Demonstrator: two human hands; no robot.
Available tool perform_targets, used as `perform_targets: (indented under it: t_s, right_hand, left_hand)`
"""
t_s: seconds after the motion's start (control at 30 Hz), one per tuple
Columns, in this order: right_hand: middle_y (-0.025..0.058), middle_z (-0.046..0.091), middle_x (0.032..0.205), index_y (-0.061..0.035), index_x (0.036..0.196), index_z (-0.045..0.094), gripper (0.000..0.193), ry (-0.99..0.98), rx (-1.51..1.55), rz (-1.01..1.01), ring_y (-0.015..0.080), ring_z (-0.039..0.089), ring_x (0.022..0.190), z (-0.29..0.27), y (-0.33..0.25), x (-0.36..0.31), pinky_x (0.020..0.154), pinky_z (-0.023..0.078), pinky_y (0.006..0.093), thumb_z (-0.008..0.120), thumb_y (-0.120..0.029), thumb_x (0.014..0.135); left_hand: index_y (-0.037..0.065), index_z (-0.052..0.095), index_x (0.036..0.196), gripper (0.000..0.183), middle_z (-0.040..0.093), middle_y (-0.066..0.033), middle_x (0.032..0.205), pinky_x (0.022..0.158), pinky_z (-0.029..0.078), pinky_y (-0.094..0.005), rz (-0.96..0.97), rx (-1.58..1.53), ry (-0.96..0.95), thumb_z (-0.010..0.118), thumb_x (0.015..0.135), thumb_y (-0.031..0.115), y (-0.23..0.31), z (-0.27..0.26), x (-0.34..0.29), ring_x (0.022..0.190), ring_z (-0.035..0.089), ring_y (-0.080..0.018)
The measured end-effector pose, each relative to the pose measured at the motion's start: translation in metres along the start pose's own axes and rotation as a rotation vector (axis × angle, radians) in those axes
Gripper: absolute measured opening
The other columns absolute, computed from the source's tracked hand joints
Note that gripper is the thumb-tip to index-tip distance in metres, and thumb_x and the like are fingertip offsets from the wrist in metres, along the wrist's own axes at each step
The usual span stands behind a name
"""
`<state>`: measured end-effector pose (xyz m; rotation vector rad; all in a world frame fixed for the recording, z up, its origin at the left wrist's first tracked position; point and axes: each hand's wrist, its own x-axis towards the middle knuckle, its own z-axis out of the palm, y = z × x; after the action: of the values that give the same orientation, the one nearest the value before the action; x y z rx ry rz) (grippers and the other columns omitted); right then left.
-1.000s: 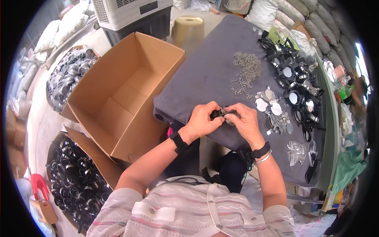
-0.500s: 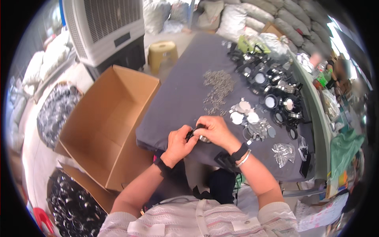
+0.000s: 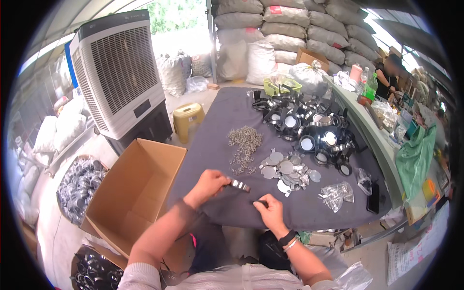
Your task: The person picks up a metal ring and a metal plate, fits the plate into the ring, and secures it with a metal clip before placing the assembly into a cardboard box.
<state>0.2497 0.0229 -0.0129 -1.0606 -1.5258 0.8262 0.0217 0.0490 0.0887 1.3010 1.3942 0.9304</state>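
Note:
Over the near part of the grey-covered table [image 3: 203, 145], my left hand [image 3: 208, 187] pinches one end of a black-and-silver ring-shaped part [image 3: 239, 185], seen edge-on. To its right, my right hand [image 3: 271, 212] is closed on a small black piece [image 3: 261, 203], mostly hidden by the fingers. The two hands are apart. Beyond them lie a pile of small metal clips [image 3: 245, 142] and a heap of flat silver discs [image 3: 286, 168]. Many black round-framed parts [image 3: 319, 123], some with silver faces, are heaped at the far right of the table.
A large cardboard box [image 3: 130, 186] stands left of the table, beside containers of grey parts [image 3: 82, 188] and black parts [image 3: 94, 268]. Clear plastic bags [image 3: 337, 195] and a black phone-like slab [image 3: 373, 197] lie at right. An air cooler [image 3: 121, 72] and yellow stool [image 3: 187, 121] stand behind.
My hands have separated, the left moving left with the ring-shaped part, the right moving right and nearer with the small black piece. The view has tilted up, showing more background.

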Motion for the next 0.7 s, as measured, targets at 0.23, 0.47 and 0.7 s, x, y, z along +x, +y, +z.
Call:
perform_targets:
  t_s: [0.23, 0.47, 0.7]
  right_hand:
    - [0.0057, 0.054, 0.063, 0.0002, 0.078, 0.057, 0.016, 0.005, -0.06, -0.043, 0.0116, 0.047, 0.056, -0.002, -0.018, 0.005, 0.053, 0.041, 0.0272, 0.07, -0.007, 0.077]
    - [0.0052, 0.056, 0.063, 0.0009, 0.077, 0.057, 0.017, -0.003, -0.101, -0.041, 0.0105, 0.049, 0.058, -0.005, -0.015, 0.011, 0.054, 0.041, 0.0263, 0.071, -0.007, 0.076]
    - [0.0048, 0.054, 0.063, -0.0003, 0.076, 0.055, 0.016, -0.008, -0.076, -0.062, 0.0111, 0.046, 0.054, -0.009, -0.014, 0.006, 0.051, 0.04, 0.0268, 0.069, -0.006, 0.077]
  left_hand:
    - [-0.002, 0.054, 0.108, 0.034, 0.062, -0.0099, 0.094, 0.062, 0.049, -0.0327, 0.44, -0.529, -0.055, 0.059, 0.09, 0.025, 0.127, 0.009, 0.135, 0.078, 0.058, -0.0142]
    - [-0.003, 0.049, 0.128, 0.055, 0.061, -0.0126, 0.109, 0.072, 0.051, -0.0342, 0.123, 0.148, 0.072, 0.066, 0.083, 0.022, 0.044, 0.013, 0.129, 0.087, 0.061, -0.0218]
    - [0.0, 0.064, 0.081, 0.015, 0.059, -0.0032, 0.065, 0.047, 0.042, -0.0253, 0.036, 0.073, 0.536, 0.06, 0.084, 0.014, -0.102, -0.19, -0.057, 0.054, 0.054, -0.0117]
